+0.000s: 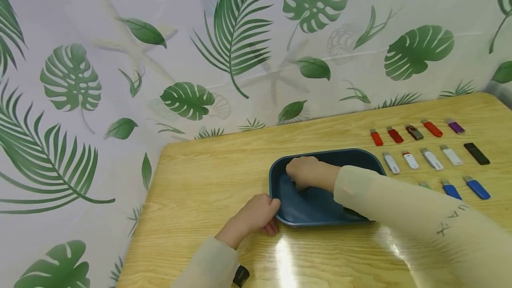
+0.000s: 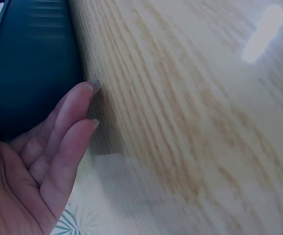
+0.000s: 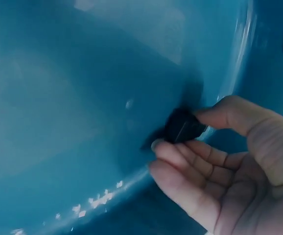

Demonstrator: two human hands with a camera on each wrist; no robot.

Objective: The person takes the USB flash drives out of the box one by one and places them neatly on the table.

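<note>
A dark blue plastic bin stands on the wooden table. My left hand holds its near left corner, thumb at the rim and fingers against the outer wall; in the left wrist view those fingers lie low beside the bin wall. Inside the bin, at its left end, is my right hand. In the right wrist view it pinches a small black object between thumb and fingertips, close to the bin floor; its exact kind cannot be told. The right sleeve covers part of the bin.
Right of the bin, USB sticks lie in rows: red ones and a purple one at the back, white ones and a black one in the middle, blue ones nearer. A leaf-patterned cloth hangs behind the table.
</note>
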